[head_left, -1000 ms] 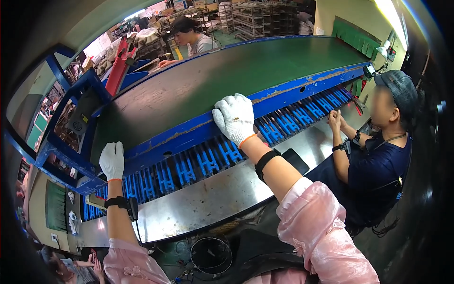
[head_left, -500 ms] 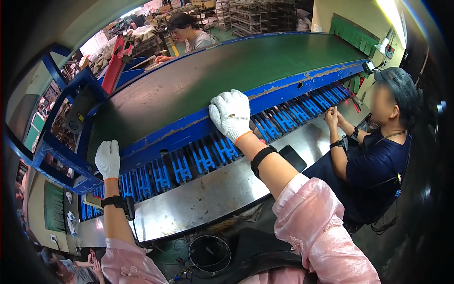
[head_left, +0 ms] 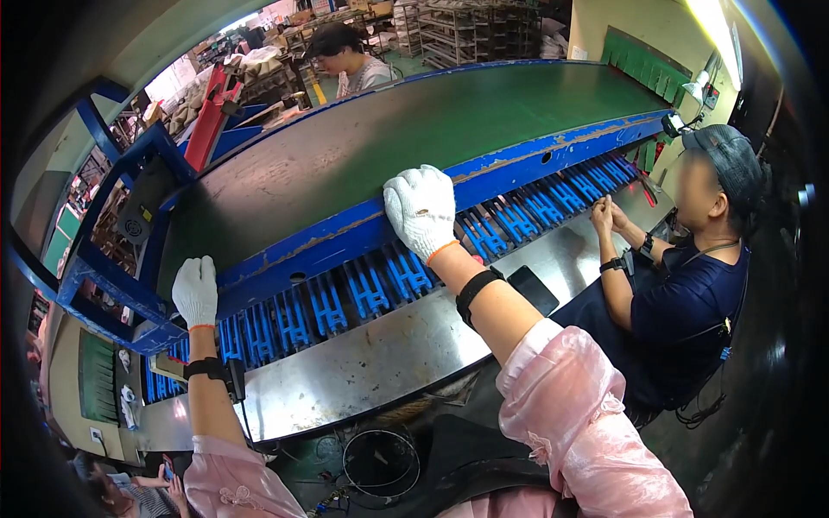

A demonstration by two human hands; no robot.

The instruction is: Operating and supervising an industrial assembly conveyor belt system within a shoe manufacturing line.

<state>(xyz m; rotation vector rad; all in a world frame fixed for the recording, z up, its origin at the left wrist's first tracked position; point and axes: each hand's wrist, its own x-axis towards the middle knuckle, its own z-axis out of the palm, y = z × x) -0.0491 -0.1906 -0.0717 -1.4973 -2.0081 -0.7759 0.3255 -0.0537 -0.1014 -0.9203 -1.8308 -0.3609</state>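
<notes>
Both my hands wear white knitted gloves. At the left end of a long green conveyor belt (head_left: 484, 116), my left hand (head_left: 195, 292) is bent over the belt's blue metal frame edge (head_left: 332, 237), its fingers held together. Nearer the middle, my right hand (head_left: 420, 205) lies on the same edge, knuckles up and fingers curled closed. Its fingertips are hidden. Neither hand shows a loose object. Beneath the frame runs a row of blue forked metal holders (head_left: 328, 306), with a steel ledge (head_left: 371, 363) in front of them.
A dark phone-like device (head_left: 533, 289) lies on the ledge beside my right forearm. At the right, a co-worker (head_left: 691, 276) in a cap stands close to the ledge, hands together. Another person (head_left: 350, 65) is across the belt. A round dark bin (head_left: 381, 462) stands below.
My hands stay on the frame edge with barely any shift. The person across the belt has drawn a hand back from the far edge.
</notes>
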